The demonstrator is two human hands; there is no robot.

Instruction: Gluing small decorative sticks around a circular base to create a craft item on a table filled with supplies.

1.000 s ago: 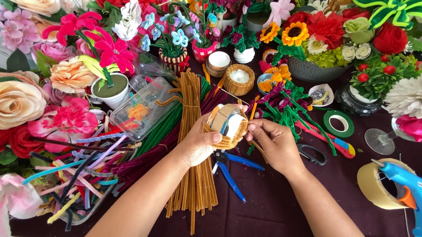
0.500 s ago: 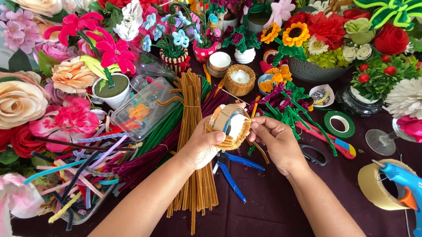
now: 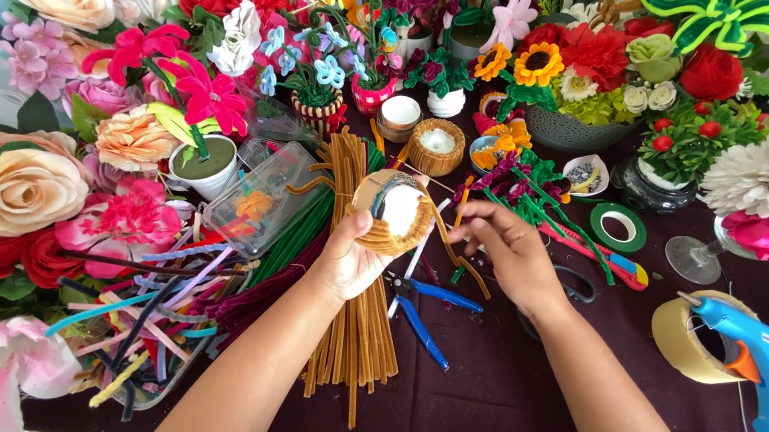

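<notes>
Brown pipe-cleaner coils wrap the small round white-centred cup [image 3: 394, 212], centre frame, clenched in my left hand's [image 3: 356, 257] grip. My right hand [image 3: 510, 252], just right of it, pinches a brown pipe-cleaner strand [image 3: 467, 262] trailing off the cup. Blue-handled pliers [image 3: 423, 311] lie below on the dark maroon desk [image 3: 498, 404].

Both bare forearms are stretched up from the lower edge of the view and angled toward each other. The left hand [image 3: 356, 257] is raised with the palm turned upward and the fingers curled into a closed grip. The right hand [image 3: 510, 252] is held just beside the left hand, knuckles up, its fingertips apparently pinched together.
</notes>
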